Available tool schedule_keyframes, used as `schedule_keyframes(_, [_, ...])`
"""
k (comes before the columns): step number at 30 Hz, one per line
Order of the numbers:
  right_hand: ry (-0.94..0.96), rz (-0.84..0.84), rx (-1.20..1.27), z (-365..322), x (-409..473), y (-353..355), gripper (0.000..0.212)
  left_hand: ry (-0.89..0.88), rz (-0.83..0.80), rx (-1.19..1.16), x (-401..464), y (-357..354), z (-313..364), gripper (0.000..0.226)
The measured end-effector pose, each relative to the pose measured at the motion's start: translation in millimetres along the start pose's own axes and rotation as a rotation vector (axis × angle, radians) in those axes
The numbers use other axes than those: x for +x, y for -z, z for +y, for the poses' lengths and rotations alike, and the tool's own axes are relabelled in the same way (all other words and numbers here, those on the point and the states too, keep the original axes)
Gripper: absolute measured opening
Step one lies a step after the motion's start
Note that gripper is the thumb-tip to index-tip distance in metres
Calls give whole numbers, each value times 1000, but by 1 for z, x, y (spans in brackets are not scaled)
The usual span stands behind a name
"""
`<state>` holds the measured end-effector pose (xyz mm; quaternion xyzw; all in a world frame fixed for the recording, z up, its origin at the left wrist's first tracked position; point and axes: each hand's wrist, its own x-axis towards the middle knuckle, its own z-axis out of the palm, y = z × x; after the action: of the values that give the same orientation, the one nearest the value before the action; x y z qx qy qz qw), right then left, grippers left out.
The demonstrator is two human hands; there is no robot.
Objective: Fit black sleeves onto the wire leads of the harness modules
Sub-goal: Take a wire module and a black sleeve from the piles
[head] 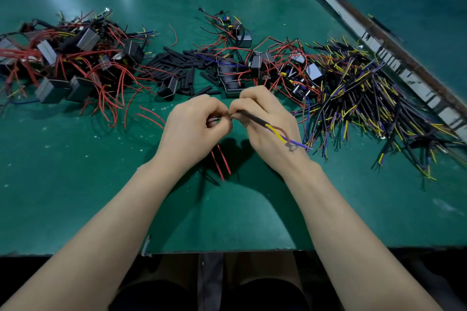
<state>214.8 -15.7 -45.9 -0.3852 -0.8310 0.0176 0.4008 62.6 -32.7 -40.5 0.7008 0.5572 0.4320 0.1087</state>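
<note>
Both hands meet mid-desk, near edge: left hand (194, 124) pinches lead end, right hand (265, 124) grips sleeved wire bundle (274, 131). Sleeve pile (177, 65) lies far. Risk: strands fray & jam if misaligned.

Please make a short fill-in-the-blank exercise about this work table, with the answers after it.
1. The table has a ____ top.
2. The loose sleeves in the middle pile are ____.
3. The right hand pinches a sleeved lead with yellow and ____ wires.
4. Under the left hand, two ____ wires show.

Answers: green; black; blue; red
</note>
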Motion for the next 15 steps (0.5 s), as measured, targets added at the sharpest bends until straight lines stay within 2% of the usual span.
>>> schedule_keyframes(4, [-114,-33,104,3,1,0,11,-92,-69,-36,0,8,-5,13])
schedule_keyframes(9, [-154,-125,248,5,5,8,6,-166,-163,-76,-1,13,-7,14])
schedule_keyframes(15, [-509,-186,899,0,10,19,11,-113,-190,-396,-2,19,-1,6])
